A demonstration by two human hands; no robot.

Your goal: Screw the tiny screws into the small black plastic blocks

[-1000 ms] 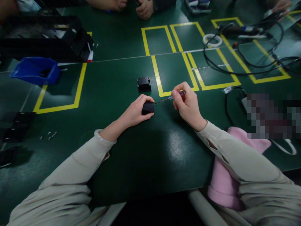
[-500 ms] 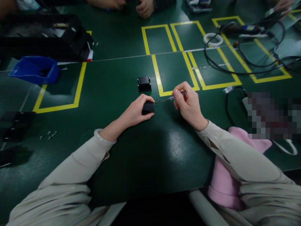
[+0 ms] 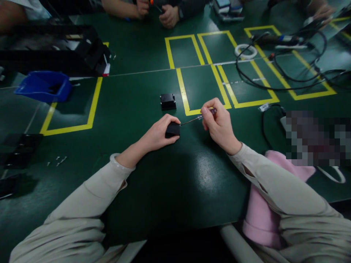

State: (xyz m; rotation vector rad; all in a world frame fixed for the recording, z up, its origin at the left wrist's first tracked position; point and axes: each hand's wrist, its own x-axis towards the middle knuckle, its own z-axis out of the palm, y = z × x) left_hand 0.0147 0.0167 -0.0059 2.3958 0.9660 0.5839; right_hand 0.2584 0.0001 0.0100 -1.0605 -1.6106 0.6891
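Note:
My left hand [image 3: 157, 135] grips a small black block [image 3: 172, 130] on the green table, thumb on the near side and fingers over the far side. A screwdriver [image 3: 191, 120] with a clear handle is held in my right hand [image 3: 218, 124]. Its thin shaft points left, and the tip meets the block's right end near the upper corner. Just beyond the block stands a second black block [image 3: 168, 101] with small shiny screws at its sides.
Several loose screws [image 3: 58, 160] lie at left, near black parts [image 3: 24, 149]. Behind them are a blue bin [image 3: 44, 86] and a black rack [image 3: 55, 49]. A white tape ring [image 3: 246, 52] and black cables [image 3: 263, 86] lie at right. Across the table is a co-worker's hand [image 3: 169, 16].
The whole view has shifted slightly, so the table appears a little lower. Both hands keep their hold, with the screwdriver tip still at the block. A co-worker's hands across the table show more fully.

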